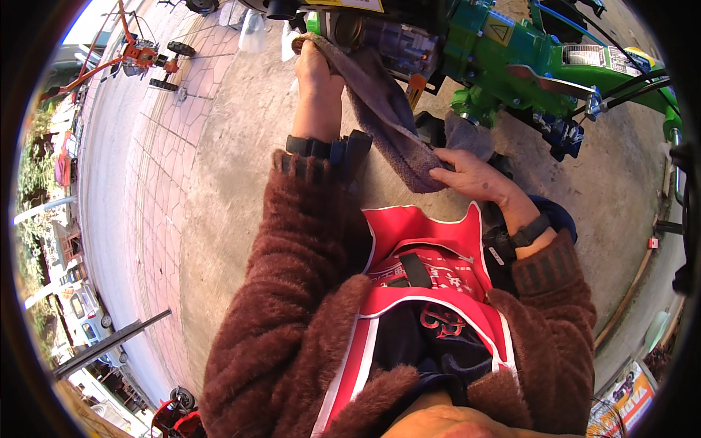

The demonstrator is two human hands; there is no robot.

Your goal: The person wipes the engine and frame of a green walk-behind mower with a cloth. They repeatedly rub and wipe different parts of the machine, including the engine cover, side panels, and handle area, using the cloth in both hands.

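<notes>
A brown-grey cloth (380,102) stretches slantwise between my two hands. My left hand (315,73), farther out, is closed on its upper end, close against the green and black machine (504,66). Nearer to me, my right hand (471,175) pinches the lower corner between thumb and fingers. The cloth hangs in folds just in front of the machine's grey metal part (401,47). What the cloth touches behind my left hand is hidden.
A green lever housing (606,58) with black cables reaches out to the right. An orange tiller-like machine (142,55) stands on the paving at far left. Concrete floor (226,131) lies below. White plastic bags (252,33) are beside the machine, and a parked car (87,314) is at the left edge.
</notes>
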